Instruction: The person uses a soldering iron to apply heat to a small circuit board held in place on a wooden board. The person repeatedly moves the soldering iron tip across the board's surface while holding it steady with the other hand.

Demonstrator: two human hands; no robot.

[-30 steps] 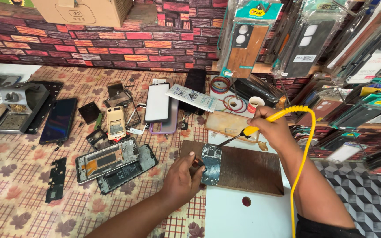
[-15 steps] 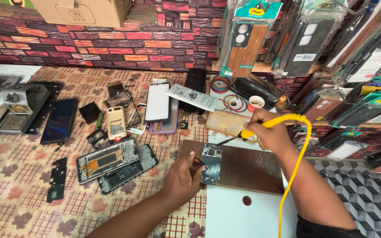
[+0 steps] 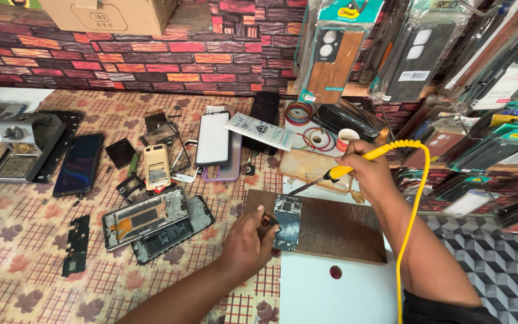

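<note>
A small phone circuit board (image 3: pixel 287 221) lies on a brown wooden board (image 3: pixel 331 228) in the middle. My left hand (image 3: pixel 248 241) pinches the circuit board's left edge with thumb and fingers. My right hand (image 3: pixel 370 174) grips a yellow-handled soldering iron (image 3: pixel 331 175). Its dark metal tip (image 3: pixel 298 190) points down-left, just above the circuit board's top edge. The iron's yellow cord (image 3: pixel 415 204) loops over my right wrist and runs down past my forearm.
An opened phone frame (image 3: pixel 145 216) and a dismantled phone body (image 3: pixel 172 231) lie left of my hand. Further left are a dark phone (image 3: pixel 79 163) and tools. Phones, a white screen (image 3: pixel 213 138) and solder reels (image 3: pixel 316 138) sit behind. Packaged phone cases (image 3: pixel 331 54) hang at right.
My right hand has brought the soldering iron down and left, so its tip is closer to the circuit board. My left hand has kept its hold on the board.
</note>
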